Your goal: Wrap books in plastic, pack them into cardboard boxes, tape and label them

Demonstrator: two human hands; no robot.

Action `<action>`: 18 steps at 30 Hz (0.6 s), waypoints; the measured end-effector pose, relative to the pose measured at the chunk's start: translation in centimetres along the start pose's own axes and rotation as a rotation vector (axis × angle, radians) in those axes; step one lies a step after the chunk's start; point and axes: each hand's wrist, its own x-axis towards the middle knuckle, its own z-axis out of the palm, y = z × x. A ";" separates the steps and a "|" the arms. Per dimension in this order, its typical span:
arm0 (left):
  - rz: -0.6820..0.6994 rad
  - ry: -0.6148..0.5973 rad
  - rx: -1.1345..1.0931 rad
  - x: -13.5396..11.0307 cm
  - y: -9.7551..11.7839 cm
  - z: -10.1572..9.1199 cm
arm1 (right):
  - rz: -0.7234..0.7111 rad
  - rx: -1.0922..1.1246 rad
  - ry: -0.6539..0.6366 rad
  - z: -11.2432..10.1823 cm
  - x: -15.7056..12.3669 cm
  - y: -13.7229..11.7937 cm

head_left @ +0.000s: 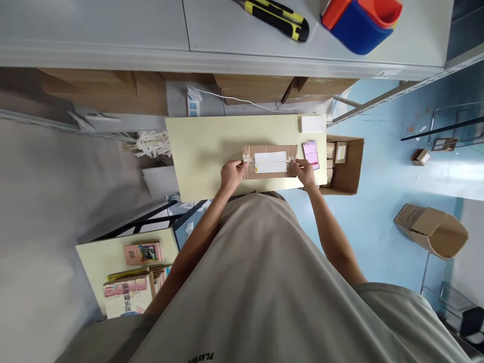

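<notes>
— Item one?
— Cardboard parcel (272, 148), mid-table (204, 146); our left hand (232, 174) and right hand (304, 171) pinch its taped ends, fingers narrow.
— Writing?
— White label (270, 162): we cannot read it.

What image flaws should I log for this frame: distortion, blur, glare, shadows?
Head view: wide-angle bending bows the shelf edge; even light, soft shadow on the table; phone screen blurred out; small glints on the clear tape where the left hand and right hand grip the cardboard parcel.
</notes>
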 end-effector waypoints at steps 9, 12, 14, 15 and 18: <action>0.155 0.069 -0.102 1.1 -1.6 -5.9 | -0.063 0.113 0.194 0.9 -0.3 -3.2; 0.180 0.107 -0.112 1.2 -2.5 -6.1 | -0.082 0.166 0.258 3.1 0.7 -2.7; 0.164 0.125 -0.108 1.0 -3.4 -5.3 | -0.035 0.215 0.275 5.2 1.3 -1.8; 0.144 0.122 -0.093 0.8 -3.9 -4.7 | 0.000 0.247 0.279 6.3 1.5 -1.4; 0.056 0.073 -0.034 -0.1 -5.4 -3.0 | 0.078 0.340 0.292 9.1 1.6 0.2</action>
